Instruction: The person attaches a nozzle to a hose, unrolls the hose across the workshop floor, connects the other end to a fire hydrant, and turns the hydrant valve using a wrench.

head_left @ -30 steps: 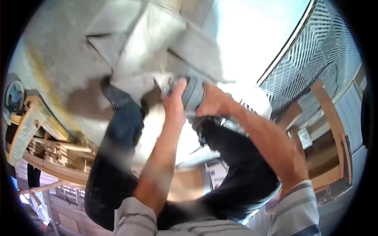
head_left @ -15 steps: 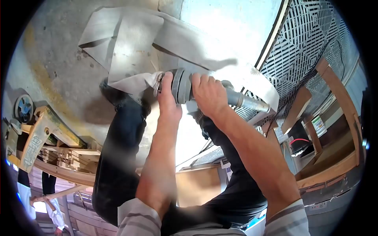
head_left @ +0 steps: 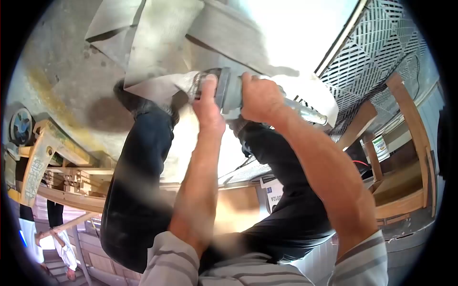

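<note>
A pale, flat fire hose (head_left: 164, 38) lies in folds over the floor, and its gathered end is bound to a grey coupling (head_left: 222, 90). My left hand (head_left: 209, 102) is closed around the hose-end side of this coupling, thumb lying along the top. My right hand (head_left: 261, 100) is wrapped round the body of the fire hose nozzle (head_left: 312, 115), whose narrow tip points to the right. Coupling and nozzle sit end to end between my hands; whether they are locked together I cannot tell. My dark-trousered knees are bent on either side of my forearms.
A grey slatted mat (head_left: 367, 57) covers the floor at right, beside wooden frames (head_left: 412, 133). At left stand a yellowish metal stand (head_left: 40, 157), a blue-centred wheel (head_left: 21, 126) and stacked wood pieces (head_left: 78, 181). Another person (head_left: 62, 243) in light clothing is at lower left.
My right hand has turned on the nozzle, and that elbow has swung outward to the right. The hose and floor sit higher in view as the camera has shifted.
</note>
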`<act>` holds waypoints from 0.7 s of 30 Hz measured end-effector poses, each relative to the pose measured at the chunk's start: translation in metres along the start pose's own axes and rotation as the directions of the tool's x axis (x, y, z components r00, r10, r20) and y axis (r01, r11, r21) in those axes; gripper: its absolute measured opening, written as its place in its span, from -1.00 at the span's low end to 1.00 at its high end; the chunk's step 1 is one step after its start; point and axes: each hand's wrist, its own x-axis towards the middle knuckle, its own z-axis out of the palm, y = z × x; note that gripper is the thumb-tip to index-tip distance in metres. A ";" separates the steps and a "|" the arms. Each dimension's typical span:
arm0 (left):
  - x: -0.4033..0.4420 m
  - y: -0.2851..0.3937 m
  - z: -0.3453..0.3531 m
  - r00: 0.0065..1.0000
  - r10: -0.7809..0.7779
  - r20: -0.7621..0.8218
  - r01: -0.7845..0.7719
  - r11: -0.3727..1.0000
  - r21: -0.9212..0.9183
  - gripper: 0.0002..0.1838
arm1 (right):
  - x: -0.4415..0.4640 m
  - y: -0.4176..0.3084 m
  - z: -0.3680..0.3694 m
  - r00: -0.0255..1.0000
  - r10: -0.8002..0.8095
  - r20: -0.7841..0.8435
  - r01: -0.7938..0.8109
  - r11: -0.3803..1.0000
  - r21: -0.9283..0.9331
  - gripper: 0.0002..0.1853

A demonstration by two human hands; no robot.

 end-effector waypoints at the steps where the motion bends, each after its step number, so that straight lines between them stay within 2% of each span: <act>1: 0.002 0.003 0.000 0.999 0.040 -0.030 -0.039 0.998 0.046 -0.70 | 0.000 -0.004 0.005 1.000 -0.004 0.001 0.004 1.000 0.005 -0.62; 3: 0.003 0.004 0.005 1.000 -0.015 -0.005 0.015 0.995 0.100 -0.70 | 0.002 0.004 -0.005 0.996 0.056 0.064 -0.057 0.998 0.012 -0.61; 4: 0.001 0.011 0.010 0.999 -0.041 -0.004 0.041 0.999 0.035 -0.68 | 0.005 0.002 -0.014 0.988 0.067 0.138 -0.066 0.998 -0.011 -0.60; 6: 0.003 0.027 0.017 0.999 -0.029 0.035 0.030 0.999 -0.026 -0.66 | 0.002 -0.007 -0.025 0.995 0.038 0.090 -0.038 0.999 0.000 -0.57; 8: -0.006 0.042 0.003 0.992 -0.074 0.105 0.064 0.993 0.099 -0.65 | -0.012 -0.012 -0.023 0.999 0.014 0.048 -0.016 0.999 0.035 -0.56; 9: -0.018 0.055 -0.006 0.993 -0.064 0.095 0.053 0.992 0.111 -0.65 | -0.029 -0.022 -0.037 0.996 0.049 0.079 -0.065 0.975 0.211 -0.48; 10: -0.037 0.073 -0.006 0.982 -0.070 0.175 0.055 0.994 0.093 -0.65 | -0.051 -0.030 -0.052 0.989 0.086 0.117 -0.124 0.917 0.380 -0.39; 12: -0.079 0.108 0.015 0.937 -0.081 0.339 0.094 0.995 -0.020 -0.62 | -0.091 -0.035 -0.087 0.981 -0.052 0.187 -0.084 0.751 0.655 -0.30; 13: -0.098 0.126 0.019 0.895 -0.092 0.437 0.097 0.995 0.009 -0.58 | -0.111 -0.040 -0.105 0.961 -0.155 0.230 -0.087 0.617 0.782 -0.29; 14: -0.117 0.141 0.023 0.883 -0.078 0.462 0.054 0.996 0.065 -0.55 | -0.133 -0.046 -0.116 0.963 -0.202 0.179 -0.026 0.593 0.805 -0.29; 15: -0.138 0.154 0.026 0.876 -0.070 0.478 0.015 0.993 0.119 -0.52 | -0.156 -0.057 -0.130 0.965 -0.140 0.221 -0.093 0.607 0.789 -0.31; 16: -0.161 0.168 0.038 0.857 -0.014 0.516 -0.054 0.992 0.116 -0.48 | -0.178 -0.065 -0.139 0.980 -0.077 0.183 -0.089 0.655 0.751 -0.32; 17: -0.177 0.178 0.040 0.841 -0.039 0.539 -0.050 0.988 0.149 -0.46 | -0.201 -0.073 -0.148 0.991 -0.009 0.133 -0.089 0.700 0.708 -0.32; 21: -0.253 0.221 0.061 0.769 -0.032 0.639 -0.167 0.954 0.249 -0.46 | -0.281 -0.099 -0.181 0.998 0.034 -0.047 0.010 0.698 0.716 -0.28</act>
